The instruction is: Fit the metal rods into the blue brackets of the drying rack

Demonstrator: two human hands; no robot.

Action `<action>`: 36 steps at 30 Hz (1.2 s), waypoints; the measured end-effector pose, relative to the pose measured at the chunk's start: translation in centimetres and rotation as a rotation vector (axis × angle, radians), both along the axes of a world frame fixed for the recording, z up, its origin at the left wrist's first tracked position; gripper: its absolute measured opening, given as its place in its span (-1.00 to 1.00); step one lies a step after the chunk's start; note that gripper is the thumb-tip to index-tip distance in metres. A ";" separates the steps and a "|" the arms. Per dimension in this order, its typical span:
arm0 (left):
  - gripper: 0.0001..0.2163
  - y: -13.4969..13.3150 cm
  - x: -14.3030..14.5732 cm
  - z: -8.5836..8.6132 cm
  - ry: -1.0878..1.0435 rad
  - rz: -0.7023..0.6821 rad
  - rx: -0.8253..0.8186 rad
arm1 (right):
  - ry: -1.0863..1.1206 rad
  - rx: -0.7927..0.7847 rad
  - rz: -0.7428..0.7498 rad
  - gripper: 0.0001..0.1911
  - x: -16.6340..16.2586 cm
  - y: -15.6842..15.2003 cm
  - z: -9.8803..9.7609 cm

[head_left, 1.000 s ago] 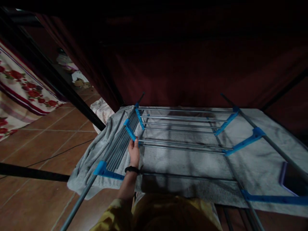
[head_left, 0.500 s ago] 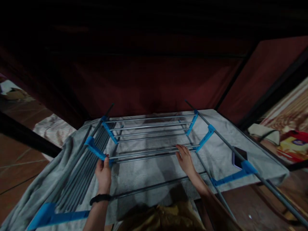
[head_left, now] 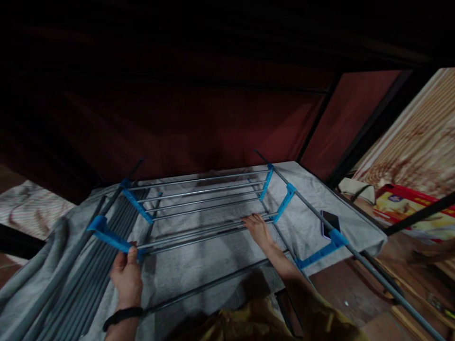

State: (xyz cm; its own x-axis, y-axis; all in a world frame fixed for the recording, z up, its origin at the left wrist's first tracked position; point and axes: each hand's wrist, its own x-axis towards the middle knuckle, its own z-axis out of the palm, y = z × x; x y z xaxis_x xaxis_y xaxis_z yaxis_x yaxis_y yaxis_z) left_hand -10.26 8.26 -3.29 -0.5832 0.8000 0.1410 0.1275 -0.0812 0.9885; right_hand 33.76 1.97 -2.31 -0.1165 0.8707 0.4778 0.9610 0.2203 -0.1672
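A partly built rack of grey metal tubes and blue plastic brackets lies on a grey cloth (head_left: 177, 270). My left hand (head_left: 128, 279), wearing a dark wristband, pinches the inner end of a left blue bracket (head_left: 110, 237), thumb on top. Across the rack, my right hand (head_left: 259, 232) has its fingers curled over a grey tube (head_left: 199, 232) near its right end, close to a matching right blue bracket (head_left: 284, 203). Several crossbars (head_left: 209, 191) span the bracket pair farther back. One nearer blue bracket (head_left: 322, 251) sits on the right side without crossbars.
Several loose grey tubes (head_left: 95, 265) lie side by side at the left. A phone (head_left: 331, 224) rests on the cloth by the right side pole. Behind stands a dark red panel (head_left: 199, 128). A red and yellow box (head_left: 408, 208) lies at the right.
The view has turned to the right, so the rack and both hands appear farther left. Both hands keep their places on the bracket and the tube.
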 end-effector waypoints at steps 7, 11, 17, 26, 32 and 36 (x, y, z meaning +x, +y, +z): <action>-0.66 -0.1 0.4 0.4 -0.009 0.007 0.005 | 0.018 0.083 0.062 -0.73 0.5 -0.2 -0.8; -0.66 -1.1 1.3 0.6 0.027 0.055 0.034 | 0.061 0.214 0.056 -0.61 -0.6 -1.8 -2.9; -0.72 -4.5 4.7 -1.1 0.055 0.279 0.053 | 0.216 0.155 0.160 -0.58 -3.8 -6.9 -8.7; -0.82 -1.8 14.8 15.5 0.410 -0.183 0.602 | 0.363 -0.110 0.115 -0.55 -5.0 -7.8 -11.6; -0.87 8.4 11.2 30.7 0.397 -0.253 0.631 | 0.352 -0.044 0.149 -0.59 -5.1 -8.5 -10.7; -0.92 11.3 2.1 33.4 0.465 -0.320 0.446 | 0.337 0.009 0.151 -0.62 -5.2 -8.9 -10.6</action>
